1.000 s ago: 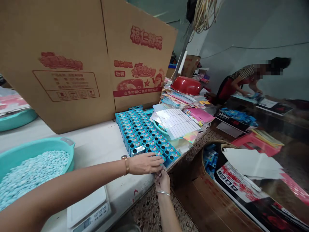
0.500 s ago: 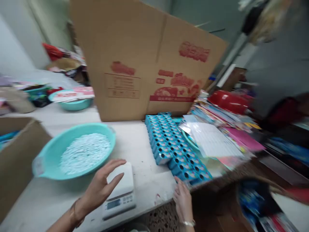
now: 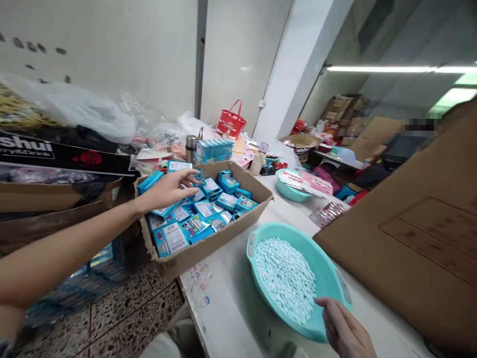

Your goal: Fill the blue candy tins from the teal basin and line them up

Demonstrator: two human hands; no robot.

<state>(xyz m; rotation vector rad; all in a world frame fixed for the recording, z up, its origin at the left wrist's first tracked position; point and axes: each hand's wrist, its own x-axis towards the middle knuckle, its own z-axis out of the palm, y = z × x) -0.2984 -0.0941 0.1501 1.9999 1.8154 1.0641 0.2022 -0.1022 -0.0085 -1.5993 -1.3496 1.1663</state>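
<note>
Left of the basin [image 3: 331, 277], your left hand [image 3: 169, 189] spreads loosely, seemingly empty, over blue boxes [image 3: 194, 226] kept corralled by the carton [image 3: 219, 236]; your right hand [image 3: 346, 330] curls beside the basin's rim, any hold unclear.

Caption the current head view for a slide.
Left hand over a carton of small blue boxes, right hand beside a turquoise basin of pale blue pieces.

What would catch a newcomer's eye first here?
Probably the turquoise basin of pale blue pellets on the white table, the right hand by its rim. To its left, the left hand is over a cardboard box of blue cartons. A red bag stands out farther back.
</note>
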